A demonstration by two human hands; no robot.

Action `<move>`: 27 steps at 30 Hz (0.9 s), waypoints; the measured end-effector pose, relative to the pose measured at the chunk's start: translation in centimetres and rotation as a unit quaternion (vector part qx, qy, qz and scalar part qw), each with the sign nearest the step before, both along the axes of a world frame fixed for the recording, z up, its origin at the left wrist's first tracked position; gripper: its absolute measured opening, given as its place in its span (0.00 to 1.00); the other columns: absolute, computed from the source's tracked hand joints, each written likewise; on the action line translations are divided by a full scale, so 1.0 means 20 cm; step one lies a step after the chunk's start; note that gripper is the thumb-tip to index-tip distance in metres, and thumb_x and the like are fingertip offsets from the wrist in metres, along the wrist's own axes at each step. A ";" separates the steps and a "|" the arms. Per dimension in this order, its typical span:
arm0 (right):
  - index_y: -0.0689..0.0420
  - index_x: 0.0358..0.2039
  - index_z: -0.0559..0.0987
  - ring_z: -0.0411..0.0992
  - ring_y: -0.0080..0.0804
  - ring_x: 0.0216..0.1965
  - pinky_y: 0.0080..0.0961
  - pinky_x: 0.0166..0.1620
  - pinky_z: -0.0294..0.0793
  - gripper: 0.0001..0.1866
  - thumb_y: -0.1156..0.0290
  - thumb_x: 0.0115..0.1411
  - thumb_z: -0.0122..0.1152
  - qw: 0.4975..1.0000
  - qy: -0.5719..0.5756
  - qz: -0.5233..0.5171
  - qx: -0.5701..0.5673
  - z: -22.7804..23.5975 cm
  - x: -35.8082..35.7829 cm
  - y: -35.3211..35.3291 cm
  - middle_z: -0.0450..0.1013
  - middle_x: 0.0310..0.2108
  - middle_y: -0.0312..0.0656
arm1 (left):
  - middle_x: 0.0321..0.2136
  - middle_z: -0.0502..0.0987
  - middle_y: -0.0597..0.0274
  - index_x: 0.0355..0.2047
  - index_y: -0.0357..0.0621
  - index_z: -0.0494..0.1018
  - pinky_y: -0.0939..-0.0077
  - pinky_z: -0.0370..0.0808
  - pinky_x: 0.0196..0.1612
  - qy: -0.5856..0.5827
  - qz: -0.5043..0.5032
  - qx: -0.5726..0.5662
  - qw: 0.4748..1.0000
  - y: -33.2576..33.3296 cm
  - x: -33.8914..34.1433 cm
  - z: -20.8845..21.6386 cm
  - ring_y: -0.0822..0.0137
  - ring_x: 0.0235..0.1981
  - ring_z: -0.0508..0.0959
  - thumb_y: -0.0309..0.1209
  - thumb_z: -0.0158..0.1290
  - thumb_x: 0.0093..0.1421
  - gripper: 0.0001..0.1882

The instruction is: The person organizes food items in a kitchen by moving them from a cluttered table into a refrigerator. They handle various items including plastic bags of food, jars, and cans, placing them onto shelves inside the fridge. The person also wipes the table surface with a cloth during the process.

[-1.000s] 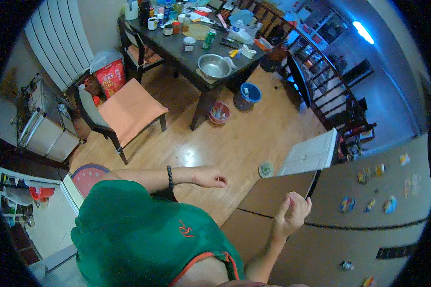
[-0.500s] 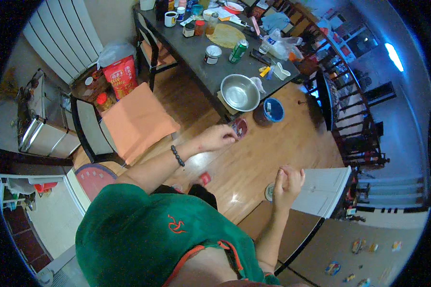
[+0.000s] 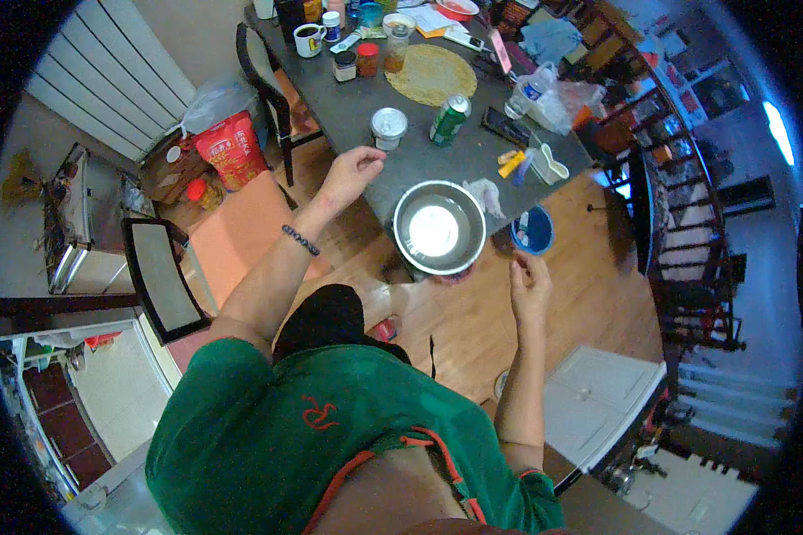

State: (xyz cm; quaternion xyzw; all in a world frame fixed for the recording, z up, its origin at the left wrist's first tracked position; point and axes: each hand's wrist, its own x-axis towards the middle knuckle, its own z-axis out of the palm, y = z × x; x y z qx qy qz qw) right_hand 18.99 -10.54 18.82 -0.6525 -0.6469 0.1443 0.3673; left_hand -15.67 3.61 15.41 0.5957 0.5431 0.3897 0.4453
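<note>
My left hand (image 3: 355,174), a dark beaded bracelet on its wrist, reaches over the table's near edge. Its fingers are loosely bent and slightly apart, with nothing seen in them, and their tips come close to a small jar with a pale lid (image 3: 389,127). On the table corner in front of me stands a wide metal bowl (image 3: 401,234) with a bright reflection inside. My right hand (image 3: 531,278) hangs in the air right of the bowl, its fingers curled in and no object visible in them. Just beyond it, a blue bin (image 3: 544,230) stands on the floor.
The dark table (image 3: 357,111) also bears a green can (image 3: 451,120), a round yellowish flat sheet (image 3: 431,75), a black phone-like slab (image 3: 506,127), spice jars and plastic bags. A chair with an orange cushion (image 3: 236,232) is at the left. A white cabinet (image 3: 602,383) stands at the right.
I have moved closer to the table, so the bowl sits nearer to me. My left hand has gone forward and left toward the jar. My right hand has moved forward to near the bin.
</note>
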 end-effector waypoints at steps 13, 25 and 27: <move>0.57 0.47 0.76 0.73 0.35 0.37 0.25 0.37 0.73 0.19 0.78 0.52 0.61 0.973 0.113 -0.073 -0.188 -0.58 0.12 0.74 0.71 0.40 0.47 | 0.46 0.69 0.36 0.53 0.27 0.57 0.63 0.69 0.51 0.149 0.231 0.191 0.942 1.88 0.01 -0.30 0.46 0.49 0.70 0.39 0.64 0.43 0.43; 0.57 0.34 0.78 0.70 0.36 0.35 0.27 0.37 0.70 0.15 0.79 0.41 0.63 0.959 0.083 -0.068 -0.261 -0.92 0.20 1.09 0.71 0.34 0.44 | 0.35 0.78 0.45 0.38 0.35 0.72 0.62 0.74 0.41 0.234 0.176 0.173 0.940 2.11 -0.02 -0.41 0.51 0.38 0.78 0.48 0.64 0.43 0.31; 0.58 0.34 0.78 0.70 0.34 0.33 0.25 0.36 0.69 0.14 0.79 0.42 0.62 0.984 0.089 -0.107 -0.112 -0.69 0.16 1.07 0.72 0.31 0.43 | 0.33 0.78 0.51 0.38 0.37 0.71 0.66 0.74 0.40 0.174 0.146 0.234 0.945 1.95 -0.01 -0.15 0.57 0.36 0.78 0.41 0.63 0.44 0.25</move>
